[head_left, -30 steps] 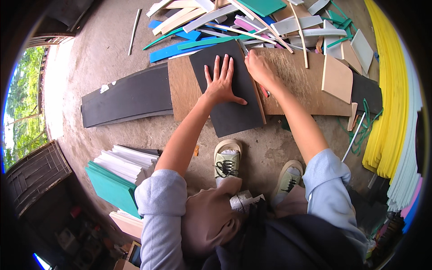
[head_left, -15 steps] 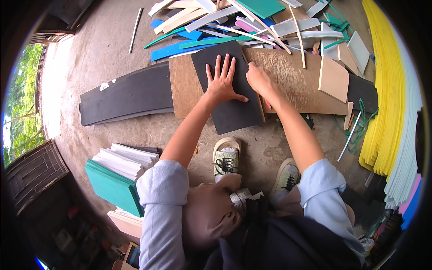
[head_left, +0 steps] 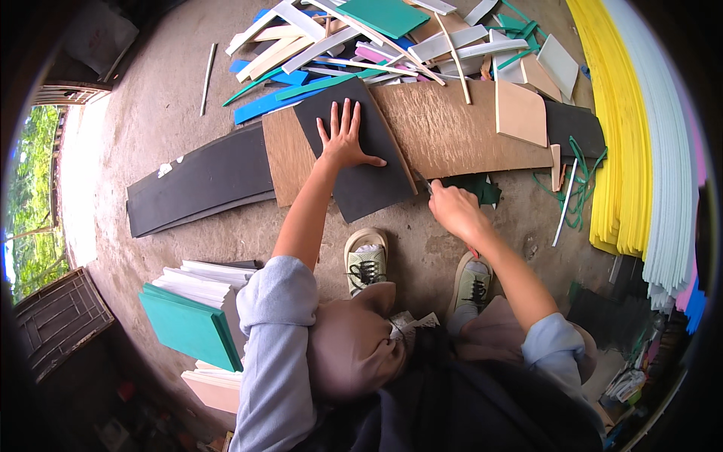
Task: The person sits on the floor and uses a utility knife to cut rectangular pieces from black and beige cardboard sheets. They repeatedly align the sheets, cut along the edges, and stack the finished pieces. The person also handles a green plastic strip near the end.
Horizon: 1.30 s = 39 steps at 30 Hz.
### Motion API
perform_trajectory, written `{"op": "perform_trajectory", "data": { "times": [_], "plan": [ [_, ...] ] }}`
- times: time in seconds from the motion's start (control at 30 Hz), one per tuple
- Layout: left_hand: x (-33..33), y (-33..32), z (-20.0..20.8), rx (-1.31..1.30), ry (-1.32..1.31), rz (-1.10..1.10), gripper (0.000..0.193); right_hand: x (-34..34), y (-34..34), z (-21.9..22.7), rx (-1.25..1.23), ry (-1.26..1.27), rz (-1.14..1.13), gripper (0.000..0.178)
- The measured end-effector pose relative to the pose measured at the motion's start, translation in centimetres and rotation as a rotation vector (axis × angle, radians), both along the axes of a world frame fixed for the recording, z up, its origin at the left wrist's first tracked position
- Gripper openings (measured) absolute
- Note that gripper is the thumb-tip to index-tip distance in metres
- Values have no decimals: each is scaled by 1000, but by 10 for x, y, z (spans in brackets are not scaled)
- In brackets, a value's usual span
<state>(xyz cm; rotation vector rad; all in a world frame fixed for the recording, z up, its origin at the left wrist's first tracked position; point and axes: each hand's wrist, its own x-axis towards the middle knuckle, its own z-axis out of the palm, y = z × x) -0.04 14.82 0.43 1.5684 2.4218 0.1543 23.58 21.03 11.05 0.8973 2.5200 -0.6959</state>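
My left hand (head_left: 346,142) lies flat on a black foam-like sheet (head_left: 370,184), fingers spread and thumb out to the right. The sheet rests slantwise across a long brown wooden board (head_left: 444,128), and a thin brown edge shows along its right side. My right hand (head_left: 458,212) is closed around a knife (head_left: 424,181), near the sheet's lower right corner. The thin blade points up and left toward the sheet's edge; a red end of the handle shows behind the hand. Whether the blade touches the sheet, I cannot tell.
Beyond the board lies a heap of foam offcuts (head_left: 301,45) in several colours. Long black sheets (head_left: 203,169) stretch left. Yellow sheets (head_left: 614,151) are stacked at right, beside a tangle of green strips (head_left: 580,192). Teal sheets (head_left: 188,324) stand near my left leg.
My right hand has drawn down along the sheet's right edge toward me, and the knife blade now shows. My left hand stays pressed on the sheet. The whole view has shifted slightly.
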Motion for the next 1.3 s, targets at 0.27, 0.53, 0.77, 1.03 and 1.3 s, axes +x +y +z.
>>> {"op": "perform_trajectory", "data": {
  "times": [0.27, 0.53, 0.77, 1.03, 1.3],
  "plan": [
    [6, 1, 8, 68, -82, -18, 137, -156, 83, -54, 166, 239, -55, 26],
    [5, -3, 9, 139, -91, -12, 131, -203, 97, -93, -5, 215, -166, 28],
    [9, -2, 1, 123, -12, 66, 121, -107, 39, -70, -35, 176, -131, 24],
    [8, 11, 1, -84, -42, 80, 129, 47, -55, -58, -70, 4, -160, 21],
    [0, 4, -5, -136, -82, 77, 123, 29, 0, 0, 10, 97, -172, 20]
  ]
}}
